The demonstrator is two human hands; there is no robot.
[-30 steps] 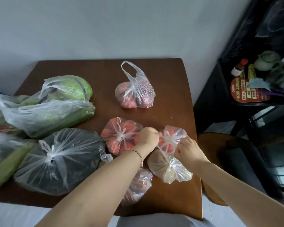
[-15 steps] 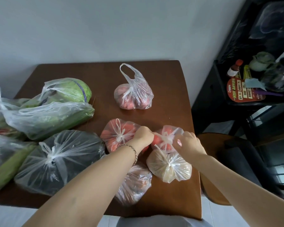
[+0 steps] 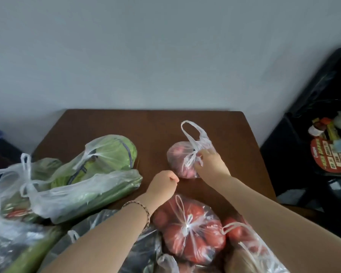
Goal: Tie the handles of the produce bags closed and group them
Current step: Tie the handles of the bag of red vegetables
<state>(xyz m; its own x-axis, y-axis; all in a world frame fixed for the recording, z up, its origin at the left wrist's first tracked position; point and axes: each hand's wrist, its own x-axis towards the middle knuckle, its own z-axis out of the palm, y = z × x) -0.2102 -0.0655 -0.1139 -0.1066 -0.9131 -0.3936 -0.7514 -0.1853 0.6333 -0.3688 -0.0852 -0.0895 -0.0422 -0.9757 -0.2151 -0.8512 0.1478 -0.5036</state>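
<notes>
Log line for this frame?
left hand: fisted, empty | right hand: grips far bag at handles | far bag: handles untied | tomato bag: tied

Open table (image 3: 146,125) at the back, vegetable bags (image 3: 83,190) crowding left, tomato bags (image 3: 193,237) blocking front, shelf (image 3: 295,154) right.

untied bag (image 3: 182,158) far right on table (image 3: 110,125); tied bag (image 3: 191,227) nearer

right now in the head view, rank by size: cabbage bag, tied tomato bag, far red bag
1-2. cabbage bag and tied tomato bag: alike, the latter nearer the camera, so unranked
3. far red bag, smallest
</notes>
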